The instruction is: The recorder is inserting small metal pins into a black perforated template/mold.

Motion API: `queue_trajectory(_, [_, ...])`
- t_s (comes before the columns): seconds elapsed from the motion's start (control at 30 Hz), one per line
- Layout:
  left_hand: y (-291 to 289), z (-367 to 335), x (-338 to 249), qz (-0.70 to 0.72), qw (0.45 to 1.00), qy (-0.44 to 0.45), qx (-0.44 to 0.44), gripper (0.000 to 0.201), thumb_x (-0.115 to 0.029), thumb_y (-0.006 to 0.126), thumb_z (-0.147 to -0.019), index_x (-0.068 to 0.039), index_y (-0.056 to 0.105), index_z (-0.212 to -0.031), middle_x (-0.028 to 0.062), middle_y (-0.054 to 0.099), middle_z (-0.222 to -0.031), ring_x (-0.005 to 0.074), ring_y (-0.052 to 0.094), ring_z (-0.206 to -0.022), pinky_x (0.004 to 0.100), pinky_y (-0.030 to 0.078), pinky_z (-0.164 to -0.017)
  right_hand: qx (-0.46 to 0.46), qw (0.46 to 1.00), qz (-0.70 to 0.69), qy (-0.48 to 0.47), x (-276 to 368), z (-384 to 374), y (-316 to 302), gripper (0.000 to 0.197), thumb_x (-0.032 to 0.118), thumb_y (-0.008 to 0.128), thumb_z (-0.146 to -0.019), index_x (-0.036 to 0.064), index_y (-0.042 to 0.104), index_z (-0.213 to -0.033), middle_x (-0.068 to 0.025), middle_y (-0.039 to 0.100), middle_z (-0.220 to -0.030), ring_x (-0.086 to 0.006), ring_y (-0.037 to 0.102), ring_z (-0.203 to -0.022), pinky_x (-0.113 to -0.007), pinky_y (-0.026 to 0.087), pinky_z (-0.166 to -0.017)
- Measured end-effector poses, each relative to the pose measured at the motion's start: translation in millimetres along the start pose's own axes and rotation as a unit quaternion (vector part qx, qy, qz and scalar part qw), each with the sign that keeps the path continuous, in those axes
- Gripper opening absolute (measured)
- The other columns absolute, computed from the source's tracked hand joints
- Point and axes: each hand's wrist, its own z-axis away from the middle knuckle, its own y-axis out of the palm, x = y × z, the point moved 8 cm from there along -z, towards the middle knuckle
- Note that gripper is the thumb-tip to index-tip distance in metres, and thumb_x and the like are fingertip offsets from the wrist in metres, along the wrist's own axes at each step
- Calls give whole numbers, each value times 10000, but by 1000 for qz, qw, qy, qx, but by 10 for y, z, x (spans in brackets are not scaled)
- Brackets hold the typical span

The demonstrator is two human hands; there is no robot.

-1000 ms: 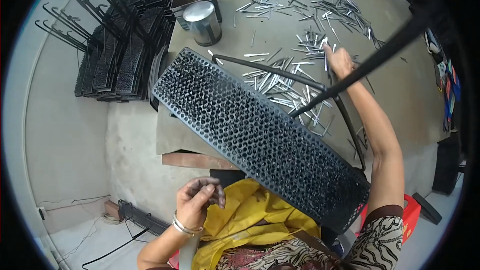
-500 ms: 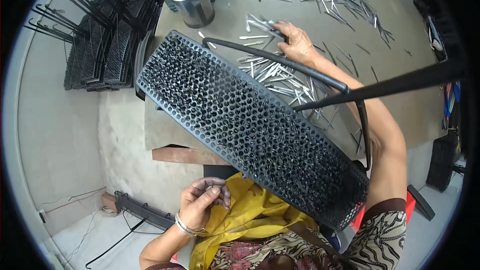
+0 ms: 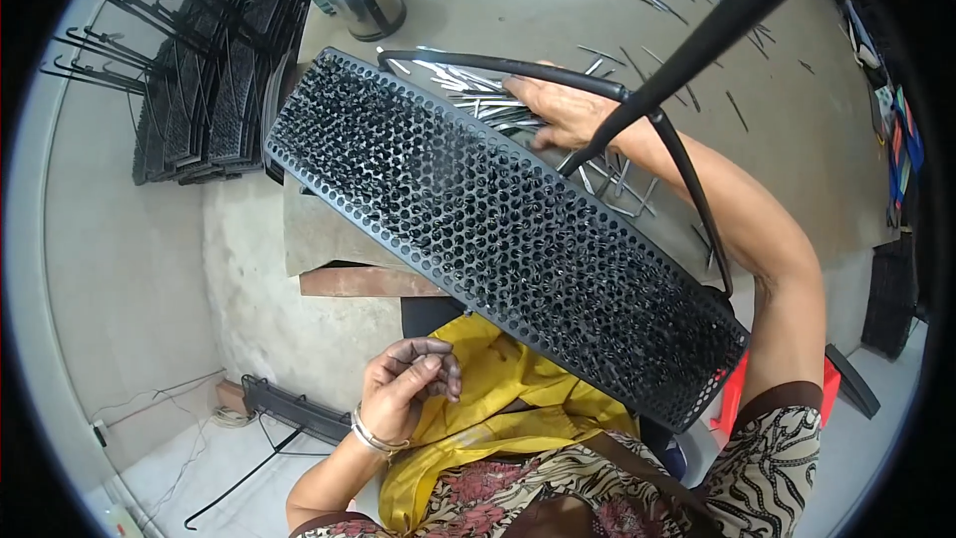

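Right hand (image 3: pixel 566 118) touches slender silvery metal sticks (image 3: pixel 480 87) beside the black perforated rectangular rack (image 3: pixel 508 239); grip cannot be determined. Left hand (image 3: pixel 406 384) is loosely curled, contents unclear.

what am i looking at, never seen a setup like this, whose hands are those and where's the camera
No machine: these are a person's bare hands, seen from a wide fisheye camera worn on the head, looking down. The right hand reaches among slim metal pieces on the table; a metal can stands toward the upper left. A long black perforated panel slants across the near edge. The left hand is curled beside yellow cloth; whether either hand grips anything isn't clear.
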Motion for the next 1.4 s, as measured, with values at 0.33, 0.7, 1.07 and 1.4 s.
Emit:
queue_trajectory(0.33, [149, 7, -148, -31, 999, 23, 19, 222, -123, 538, -799, 27, 527, -961, 164, 572, -758, 227, 565, -630, 317, 475, -569, -14, 986, 93, 138, -150, 36, -224, 220, 75, 499, -689, -64, 500, -859, -247, 549, -851, -375, 549, -819, -428, 450, -722])
queue_trajectory(0.7, [958, 50, -402, -74, 986, 31, 149, 230, -77, 523, -818, 81, 499, -984, 159, 569, -818, 207, 568, -706, 299, 482, -621, -238, 935, 29, 261, -891, 560, -726, 165, 44, 451, -680, -69, 451, -800, -227, 549, -682, -355, 568, -645, -404, 467, -597])
queue_trajectory(1.07, [1777, 232, 192, -71, 944, -86, 310, 222, -73, 487, -843, 64, 488, -1018, 113, 563, -832, 161, 563, -704, 255, 479, -610, -445, 601, -540, 387, -1313, 1693, -1162, 103, 7, 512, -764, -36, 473, -679, -96, 487, -538, -167, 475, -398, -293, 405, -347])
queue_trajectory(1.4, [1977, 416, 530, -17, 949, -33, 314, 554, -313, 579, -779, 19, 375, -1172, 149, 489, -1096, 260, 497, -982, 377, 419, -813, -310, 648, -666, 202, 879, 2027, -1511, 87, 58, 538, -785, 2, 471, -783, -52, 484, -622, -84, 415, -438, -188, 300, -332])
